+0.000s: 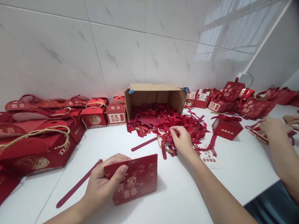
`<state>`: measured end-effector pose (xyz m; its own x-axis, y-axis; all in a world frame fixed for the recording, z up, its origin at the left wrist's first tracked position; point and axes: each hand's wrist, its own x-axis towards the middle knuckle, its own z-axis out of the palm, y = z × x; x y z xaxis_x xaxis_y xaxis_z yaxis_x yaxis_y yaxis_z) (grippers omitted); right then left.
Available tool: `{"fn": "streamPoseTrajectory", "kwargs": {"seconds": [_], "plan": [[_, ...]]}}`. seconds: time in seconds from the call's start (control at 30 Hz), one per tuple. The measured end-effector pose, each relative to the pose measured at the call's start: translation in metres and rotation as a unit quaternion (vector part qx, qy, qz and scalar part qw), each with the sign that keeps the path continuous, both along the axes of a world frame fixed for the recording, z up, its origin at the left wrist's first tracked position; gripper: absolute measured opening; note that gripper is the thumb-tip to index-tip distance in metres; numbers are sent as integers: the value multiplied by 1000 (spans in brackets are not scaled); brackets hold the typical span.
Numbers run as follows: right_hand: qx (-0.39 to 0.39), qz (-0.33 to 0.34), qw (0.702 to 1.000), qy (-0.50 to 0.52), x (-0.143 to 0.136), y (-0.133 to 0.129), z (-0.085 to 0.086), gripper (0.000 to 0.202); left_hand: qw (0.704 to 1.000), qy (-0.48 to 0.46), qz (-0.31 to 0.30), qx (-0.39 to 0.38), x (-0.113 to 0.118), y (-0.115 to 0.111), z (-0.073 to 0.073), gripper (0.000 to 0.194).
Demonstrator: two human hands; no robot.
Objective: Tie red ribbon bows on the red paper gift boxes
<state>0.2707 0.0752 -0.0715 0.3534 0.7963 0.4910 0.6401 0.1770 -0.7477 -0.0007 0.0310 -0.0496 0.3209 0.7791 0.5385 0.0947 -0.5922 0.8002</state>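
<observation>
My left hand [107,178] grips the upper left corner of a dark red box [139,181] with pale printed characters, thumb on the near face. My right hand [182,138] reaches into the near edge of a heap of red ribbons and straps [189,123]; its thumb and forefinger come together, and what they hold, if anything, is too small to make out. The heap spills from an open cardboard box [156,87] lying against the wall. One long red strap [79,184] lies left of my left hand, another [144,144] beside the heap.
Red gift boxes [33,158] with cord handles crowd the left side. On the right stand more red boxes [254,106] and a ribboned one [227,127]. Another person's hands [277,125] work at a red box [259,132] at far right. A printed sheet [210,157] lies near my right forearm.
</observation>
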Motion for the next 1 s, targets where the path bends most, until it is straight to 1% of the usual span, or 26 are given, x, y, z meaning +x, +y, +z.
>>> {"fn": "streamPoseTrajectory", "kwargs": {"seconds": [0.07, 0.13, 0.23, 0.3, 0.4, 0.53, 0.63, 0.77, 0.83, 1.0], "plan": [[-69, -23, 995, -75, 1, 3, -8, 25, 1000, -1, -3, -3, 0, 0, 0, 15], [-109, -52, 984, -128, -2, 2, -12, 28, 1000, -2, -7, -2, 0, -1, 0, 14], [-148, -83, 969, -178, -8, 1, -15, 38, 1000, 0, -12, -6, -1, -2, 0, 14], [-167, -92, 962, -197, -8, 2, -17, 43, 1000, 3, -17, -14, -1, -2, 0, 14], [-184, -82, 956, -211, -6, 4, -21, 41, 1000, 0, -21, -23, -2, -2, 0, 15], [-185, -64, 957, -214, -5, 4, -23, 39, 999, -1, -24, -34, -1, -4, 1, 13], [-187, -56, 957, -216, -5, 2, -23, 35, 999, 1, -25, -48, -2, -5, 1, 13], [-188, -41, 958, -213, -6, 1, -23, 30, 998, -3, -34, -47, -2, -5, 1, 12], [-169, -38, 963, -206, -6, 0, -23, 25, 998, -1, -36, -48, -1, -4, 1, 12], [-84, -27, 980, -180, -7, -1, -17, 8, 999, 7, -24, -42, -2, -5, 0, 11]]}}
